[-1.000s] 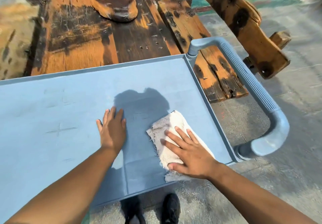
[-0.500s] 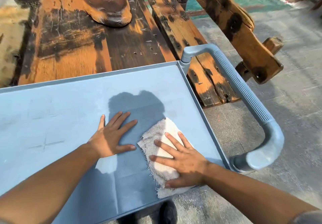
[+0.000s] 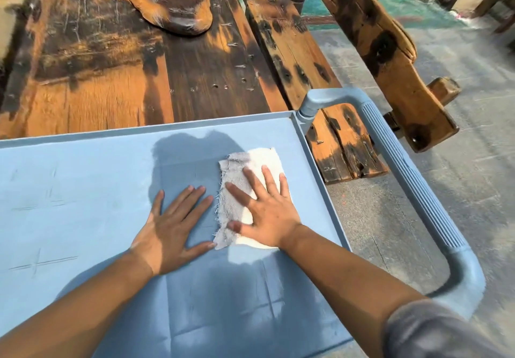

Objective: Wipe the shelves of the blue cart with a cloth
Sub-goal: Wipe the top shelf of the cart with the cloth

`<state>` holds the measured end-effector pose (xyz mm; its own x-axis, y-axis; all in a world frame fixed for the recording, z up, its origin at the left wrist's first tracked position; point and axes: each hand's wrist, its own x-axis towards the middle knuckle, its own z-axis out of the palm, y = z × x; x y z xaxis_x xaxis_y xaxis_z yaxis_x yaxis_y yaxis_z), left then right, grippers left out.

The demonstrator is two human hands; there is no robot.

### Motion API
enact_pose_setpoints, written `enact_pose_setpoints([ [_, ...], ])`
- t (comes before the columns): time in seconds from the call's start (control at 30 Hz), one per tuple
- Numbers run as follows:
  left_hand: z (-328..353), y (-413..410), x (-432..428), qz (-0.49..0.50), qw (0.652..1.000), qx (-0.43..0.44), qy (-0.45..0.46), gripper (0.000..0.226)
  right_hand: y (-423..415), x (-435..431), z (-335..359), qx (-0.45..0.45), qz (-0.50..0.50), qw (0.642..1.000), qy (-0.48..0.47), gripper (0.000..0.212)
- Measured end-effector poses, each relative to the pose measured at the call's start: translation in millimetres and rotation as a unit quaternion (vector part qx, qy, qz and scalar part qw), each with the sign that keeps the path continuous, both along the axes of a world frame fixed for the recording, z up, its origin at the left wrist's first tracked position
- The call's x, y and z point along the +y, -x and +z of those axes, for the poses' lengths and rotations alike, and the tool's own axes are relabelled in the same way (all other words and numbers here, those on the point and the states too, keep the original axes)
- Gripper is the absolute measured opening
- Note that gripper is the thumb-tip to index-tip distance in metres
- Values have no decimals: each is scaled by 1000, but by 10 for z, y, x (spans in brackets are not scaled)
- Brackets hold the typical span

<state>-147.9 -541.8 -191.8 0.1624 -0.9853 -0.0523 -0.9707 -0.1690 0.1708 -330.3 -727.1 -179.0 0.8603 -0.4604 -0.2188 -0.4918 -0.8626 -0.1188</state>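
Cloth, near the shelf rim, lies under flat-fingered right grip; left grip flat beside, room leftward.

bare arms, one grey sleeve

left hand and right hand bare. left forearm uncovered as far as seen. right forearm bare up to a grey sleeve, plain cloth, blurred at its edge.

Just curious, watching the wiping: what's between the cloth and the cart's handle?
In the head view, right of the cloth: a bare strip of shelf, its raised rim, then an open gap before the handle.
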Motion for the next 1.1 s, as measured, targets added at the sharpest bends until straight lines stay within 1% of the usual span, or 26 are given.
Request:
enact_pose_setpoints([
  [0.13, 7, -30, -33, -8, 1000, 0, 17, 88, -412, -332, -13, 13, -60, 998, 15, 89],
  [0.3, -47, -36, -52, 5, 1000, -2, 11, 88, -790, -683, -85, -2, -137, 990, 34, 103],
  [0.43, -51, -39, -74, 16, 1000, -2, 5, 86, -911, -754, -88, -7, -179, 983, 41, 106],
  [0.53, -23, -34, -76, 22, 1000, -2, 1, 85, -914, -733, -35, 1, -226, 974, 26, 107],
  [0.67, -34, -32, -71, 40, 999, -2, -10, 85, -818, -733, 30, 24, -262, 965, 8, 109],
  [0.8, -75, -42, -78, 47, 999, 2, -15, 84, -589, -673, 32, 40, -276, 960, 19, 108],
  [0.93, -75, -28, -71, 52, 999, 12, -6, 84, -242, -375, -11, 45, -273, 960, 46, 105],
  [1.1, -43, -4, -77, 52, 999, 3, 3, 85, 299, 216, -69, 46, -297, 953, 46, 107],
])
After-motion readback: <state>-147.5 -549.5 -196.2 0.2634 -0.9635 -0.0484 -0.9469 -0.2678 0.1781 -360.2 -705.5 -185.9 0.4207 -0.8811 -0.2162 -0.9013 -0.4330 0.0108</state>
